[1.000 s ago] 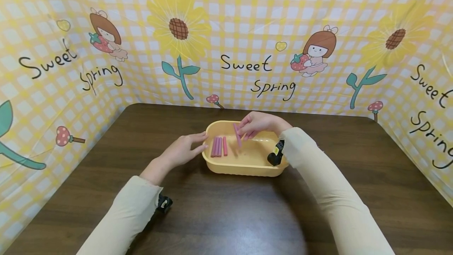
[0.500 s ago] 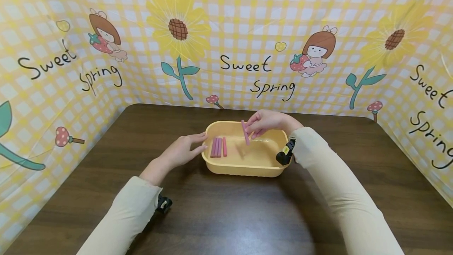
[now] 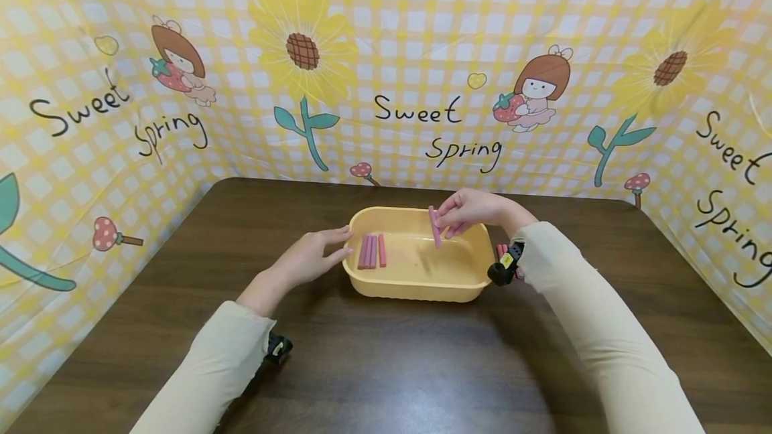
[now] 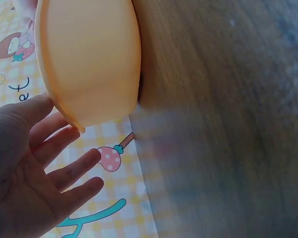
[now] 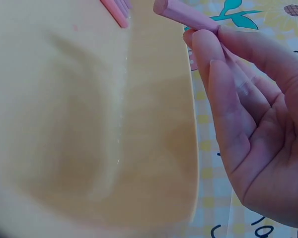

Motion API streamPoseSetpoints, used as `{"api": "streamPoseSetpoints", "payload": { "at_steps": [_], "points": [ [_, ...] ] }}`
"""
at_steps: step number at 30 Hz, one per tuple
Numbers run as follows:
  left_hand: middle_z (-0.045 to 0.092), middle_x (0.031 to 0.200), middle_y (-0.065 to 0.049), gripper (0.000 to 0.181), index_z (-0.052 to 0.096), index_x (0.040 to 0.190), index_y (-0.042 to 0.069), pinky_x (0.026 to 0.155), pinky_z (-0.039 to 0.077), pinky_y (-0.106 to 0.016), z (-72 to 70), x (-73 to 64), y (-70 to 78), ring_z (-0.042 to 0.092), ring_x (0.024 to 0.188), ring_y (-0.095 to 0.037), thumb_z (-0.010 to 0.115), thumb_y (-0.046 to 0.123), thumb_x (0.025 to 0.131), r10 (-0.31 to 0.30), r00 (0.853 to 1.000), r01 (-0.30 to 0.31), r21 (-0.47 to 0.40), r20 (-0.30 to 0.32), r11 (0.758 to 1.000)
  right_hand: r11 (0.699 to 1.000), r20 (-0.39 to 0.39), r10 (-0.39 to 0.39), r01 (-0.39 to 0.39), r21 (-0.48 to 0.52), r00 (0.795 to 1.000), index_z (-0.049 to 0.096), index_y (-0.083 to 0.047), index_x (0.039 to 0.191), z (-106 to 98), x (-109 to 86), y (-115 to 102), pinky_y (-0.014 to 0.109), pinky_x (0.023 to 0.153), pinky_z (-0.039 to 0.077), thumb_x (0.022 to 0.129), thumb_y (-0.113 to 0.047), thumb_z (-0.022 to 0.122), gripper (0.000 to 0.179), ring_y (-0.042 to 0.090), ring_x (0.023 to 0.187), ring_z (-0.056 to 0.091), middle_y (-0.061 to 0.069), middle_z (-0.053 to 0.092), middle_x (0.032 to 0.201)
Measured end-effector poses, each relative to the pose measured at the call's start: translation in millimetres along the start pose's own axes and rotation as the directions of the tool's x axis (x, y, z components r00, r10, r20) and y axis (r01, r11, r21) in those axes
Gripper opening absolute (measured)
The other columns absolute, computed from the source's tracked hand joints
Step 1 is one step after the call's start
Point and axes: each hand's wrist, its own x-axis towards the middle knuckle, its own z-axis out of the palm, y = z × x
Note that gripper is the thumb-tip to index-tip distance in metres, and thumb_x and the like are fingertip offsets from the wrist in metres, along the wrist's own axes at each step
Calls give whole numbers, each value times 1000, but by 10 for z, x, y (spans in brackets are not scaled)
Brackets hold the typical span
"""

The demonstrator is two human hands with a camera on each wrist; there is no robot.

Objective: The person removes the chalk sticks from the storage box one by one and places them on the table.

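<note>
My right hand pinches a purplish-pink stick between thumb and fingers, above the back right part of a yellow plastic tub. In the right wrist view the stick looks thick, with a flat end. At the left end of the tub, my left hand touches the rim with its thumb and fingertips. Its other fingers are spread and fairly straight in the left wrist view. Inside the tub, at the left, several purple sticks lie side by side, with a pink stick a small gap to their right.
More pink sticks lie just right of the tub, partly hidden by the black wrist camera. The dark wooden table extends all round. A yellow checked cloth stands behind and at both sides.
My right hand has moved to the right with the purplish-pink stick, away from the row in the tub. Sticks right of the tub have come into view. The left hand stays at the rim.
</note>
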Motion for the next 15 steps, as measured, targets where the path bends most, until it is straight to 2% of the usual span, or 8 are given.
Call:
{"api": "streamPoseSetpoints", "payload": {
  "at_steps": [7,15],
  "points": [
    [44,143,-15,47,47,135,1,112,33,-49,-1,-10,5,41,134,-33,54,23,95,3,1000,-3,-1,-7,1000,1000,-6,14,-14,-16,1000,61,4,114,-57,-84,98,36,84,57,90,-18,62,33,8,73,69,-4,73,82],
    [43,143,-15,47,47,135,2,111,33,-49,10,-2,-3,40,134,-32,54,24,95,6,1000,-6,-2,-6,1000,999,-24,29,-29,-13,999,60,4,112,-97,-224,177,32,81,58,90,-17,61,30,9,75,69,-5,72,84]
  ]
}}
